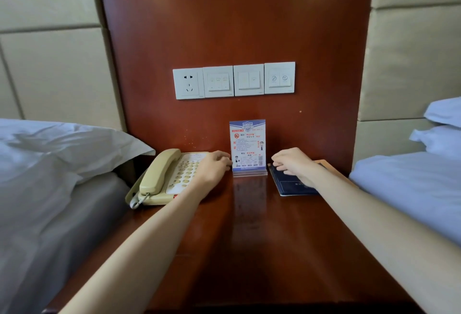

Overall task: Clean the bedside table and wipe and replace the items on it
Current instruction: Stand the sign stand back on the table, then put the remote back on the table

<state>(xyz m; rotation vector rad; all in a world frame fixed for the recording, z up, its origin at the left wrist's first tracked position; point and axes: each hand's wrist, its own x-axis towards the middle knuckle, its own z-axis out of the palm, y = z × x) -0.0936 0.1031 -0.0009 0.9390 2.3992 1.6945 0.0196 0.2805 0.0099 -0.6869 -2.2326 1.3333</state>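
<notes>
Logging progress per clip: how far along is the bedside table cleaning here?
Done: nothing I can confirm. The telephone, sign stand and blue booklet all sit on the table, and no cloth is in view. In hand: the left hand and right hand flank the sign stand, grip unclear. Remaining: I can't tell whether wiping is ahead or finished.

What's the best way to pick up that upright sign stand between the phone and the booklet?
Probably pinch the sign stand by the upper side edges of its panel, coming from the front. It stands upright on a narrow clear base near the wooden back panel, phone on its left, booklet on its right, so the front is freest.
</notes>
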